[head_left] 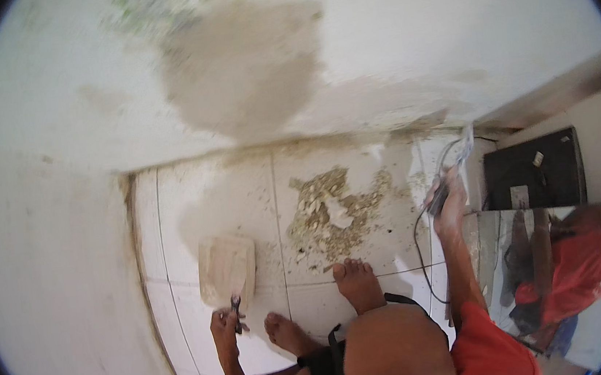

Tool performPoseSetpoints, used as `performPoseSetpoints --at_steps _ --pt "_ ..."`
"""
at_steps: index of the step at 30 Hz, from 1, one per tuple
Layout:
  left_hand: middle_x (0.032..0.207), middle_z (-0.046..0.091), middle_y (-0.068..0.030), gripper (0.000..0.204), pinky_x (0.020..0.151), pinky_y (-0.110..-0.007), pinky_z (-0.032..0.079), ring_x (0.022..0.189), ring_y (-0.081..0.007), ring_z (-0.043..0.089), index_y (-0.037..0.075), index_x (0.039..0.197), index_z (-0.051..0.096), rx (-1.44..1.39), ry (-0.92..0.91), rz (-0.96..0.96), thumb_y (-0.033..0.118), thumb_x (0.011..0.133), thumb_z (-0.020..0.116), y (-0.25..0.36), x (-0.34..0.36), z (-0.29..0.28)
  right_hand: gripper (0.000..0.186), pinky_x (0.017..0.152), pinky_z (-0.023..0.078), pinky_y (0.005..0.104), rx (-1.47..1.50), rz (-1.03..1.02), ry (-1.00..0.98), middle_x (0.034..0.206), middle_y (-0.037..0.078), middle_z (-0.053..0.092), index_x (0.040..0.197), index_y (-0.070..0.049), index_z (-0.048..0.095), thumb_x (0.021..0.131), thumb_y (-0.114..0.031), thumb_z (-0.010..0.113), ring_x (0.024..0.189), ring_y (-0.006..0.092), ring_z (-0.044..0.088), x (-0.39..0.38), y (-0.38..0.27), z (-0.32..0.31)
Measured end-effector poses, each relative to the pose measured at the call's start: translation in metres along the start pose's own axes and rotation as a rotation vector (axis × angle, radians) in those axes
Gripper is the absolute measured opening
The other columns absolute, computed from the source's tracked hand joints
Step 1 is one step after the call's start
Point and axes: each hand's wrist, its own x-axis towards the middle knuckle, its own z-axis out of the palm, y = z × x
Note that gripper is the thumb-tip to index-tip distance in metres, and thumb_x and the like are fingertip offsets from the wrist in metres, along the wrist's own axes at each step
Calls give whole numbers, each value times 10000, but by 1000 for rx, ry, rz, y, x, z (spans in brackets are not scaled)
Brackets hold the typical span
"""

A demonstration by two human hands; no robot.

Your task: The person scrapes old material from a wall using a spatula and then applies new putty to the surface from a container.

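Observation:
Low on the left, my left hand [223, 329] grips the dark handle of a small hand tool [237, 313]. Its front end reaches over a shallow tub [227, 268] coated with beige paste, and I cannot make out the blade. At the right, my right hand [452, 204] is closed around a small dark block [438, 201] with a black cable [417, 241] looping down from it. A pale, shiny strip [467, 144] rises beyond those fingers toward the wall; its kind is unclear.
Crumbled plaster rubble [333, 217] lies on the white floor tiles between the tub and my right hand. A damp grey-brown patch [244, 69] marks the wall ahead. To the right stand a black flat-topped box [533, 170] and a mirror-like panel [581, 275] reflecting a red shirt.

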Motion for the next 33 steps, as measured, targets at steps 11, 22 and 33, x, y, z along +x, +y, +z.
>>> performPoseSetpoints --at_steps 11,22,33 --pt "761 554 -25 366 487 -219 379 545 -80 462 -43 1237 560 -105 91 -103 65 889 601 0 -14 -6 203 504 416 223 -609 42 -500 723 1 577 1092 -30 597 952 -168 646 563 59 522 -78 29 51" --pt "718 550 -17 332 472 -221 367 522 -70 439 -35 1209 599 -237 80 -53 130 923 624 7 -24 -10 152 427 326 193 -687 58 -646 700 12 576 1072 -33 580 980 -154 591 490 42 465 -98 58 77" --pt "684 563 -7 278 441 -215 319 500 -49 416 -17 1141 635 -211 124 -151 180 945 616 19 -21 -17 287 680 449 228 -922 -223 -1004 902 14 596 1155 36 611 983 -193 601 781 65 523 -111 79 125"
